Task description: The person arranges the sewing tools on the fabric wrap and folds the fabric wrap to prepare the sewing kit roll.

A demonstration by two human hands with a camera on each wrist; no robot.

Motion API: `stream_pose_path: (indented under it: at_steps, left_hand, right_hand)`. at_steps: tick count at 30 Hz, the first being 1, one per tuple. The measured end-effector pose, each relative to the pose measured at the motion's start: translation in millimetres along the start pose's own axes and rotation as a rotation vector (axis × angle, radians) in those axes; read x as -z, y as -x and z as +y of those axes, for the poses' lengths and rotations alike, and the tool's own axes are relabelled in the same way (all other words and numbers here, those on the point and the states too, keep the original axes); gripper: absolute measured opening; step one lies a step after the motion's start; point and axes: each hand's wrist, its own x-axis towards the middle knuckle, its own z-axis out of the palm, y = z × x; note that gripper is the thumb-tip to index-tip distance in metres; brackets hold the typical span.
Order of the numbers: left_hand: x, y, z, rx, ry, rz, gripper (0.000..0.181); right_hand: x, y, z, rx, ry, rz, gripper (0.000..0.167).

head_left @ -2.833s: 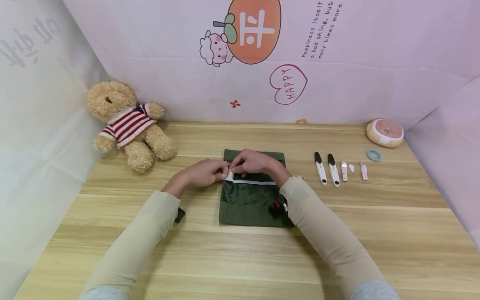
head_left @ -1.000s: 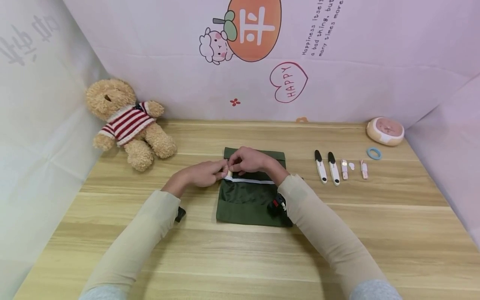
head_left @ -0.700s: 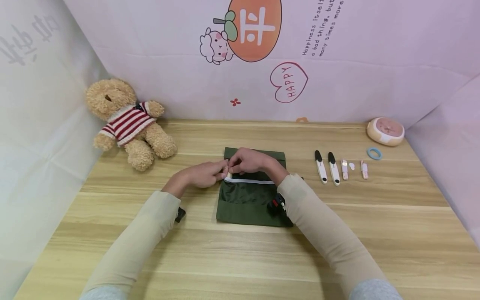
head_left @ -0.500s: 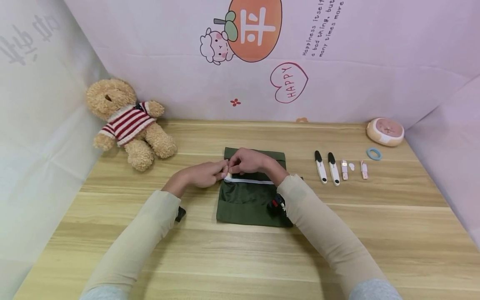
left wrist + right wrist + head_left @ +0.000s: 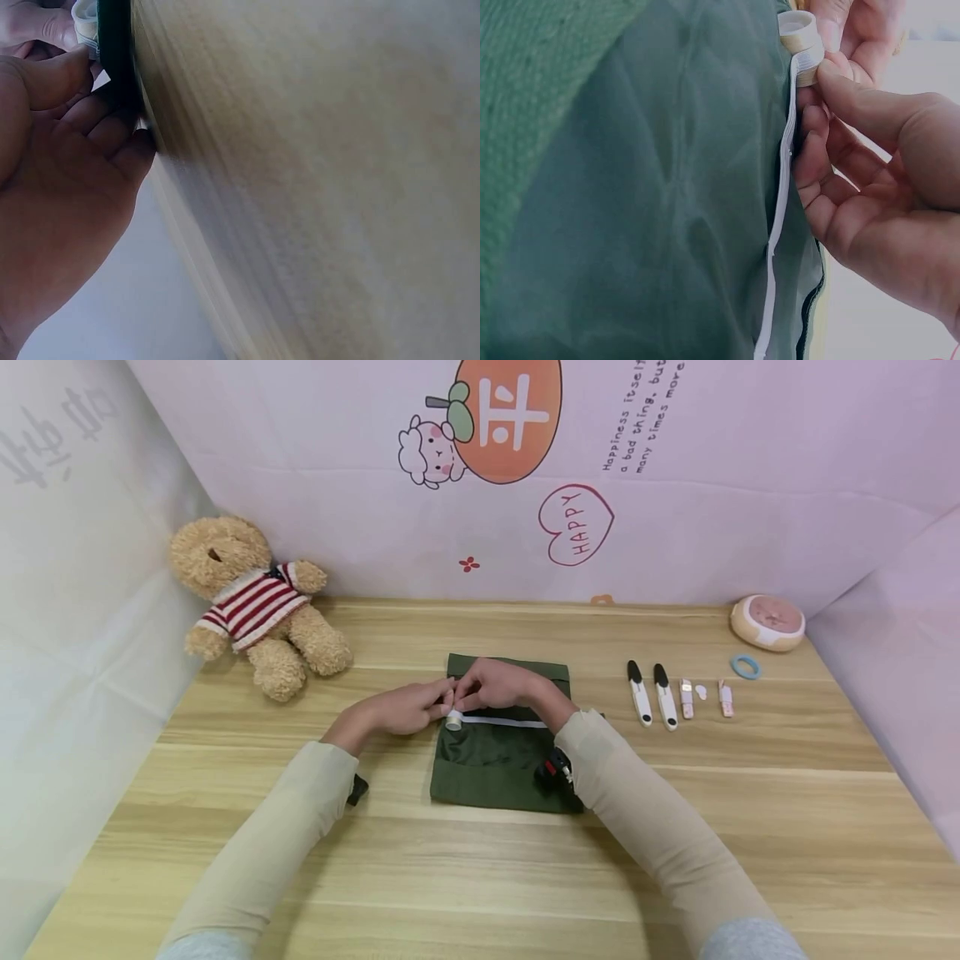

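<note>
A dark green cloth piece (image 5: pixel 495 785) lies flat on the table, crossed by a white elastic band (image 5: pixel 784 165). Tucked under the band at its left end is a small cream spool-like cylinder (image 5: pixel 799 34), with its hollow white end toward the person. My right hand (image 5: pixel 498 683) pinches the cylinder's far end between thumb and fingers. My left hand (image 5: pixel 408 706) is at the cloth's left edge, its thumb against the band beside the cylinder and its fingers curled at the edge. The left fingertips are partly hidden behind the cloth in the left wrist view.
To the right lie two white-and-black snips (image 5: pixel 652 696), two small pink-and-white items (image 5: pixel 687 698), a tiny white piece (image 5: pixel 701 692) and a blue ring (image 5: pixel 746 667). A rounded peach case (image 5: pixel 768 622) stands at the back right, a teddy bear (image 5: pixel 258 610) at the back left.
The cylinder has slid toward the person through the elastic band, so its round end now shows below the band. Both hands keep nearly the same place; the right has shifted slightly nearer.
</note>
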Motion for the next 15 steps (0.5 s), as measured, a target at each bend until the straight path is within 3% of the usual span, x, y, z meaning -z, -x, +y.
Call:
stream_pose_path:
  at_steps: [9, 15]
  left_hand:
    - [-1.9, -1.5, -2.2, -0.013, 0.036, 0.012, 0.009]
    - [-1.4, -1.0, -2.4, -0.010, 0.046, 0.021, 0.008]
  right_hand:
    - [0.5, 1.2, 1.6, -0.027, -0.032, -0.002, 0.016]
    - [-0.2, 4.3, 6.4, 0.031, -0.040, 0.013, 0.017]
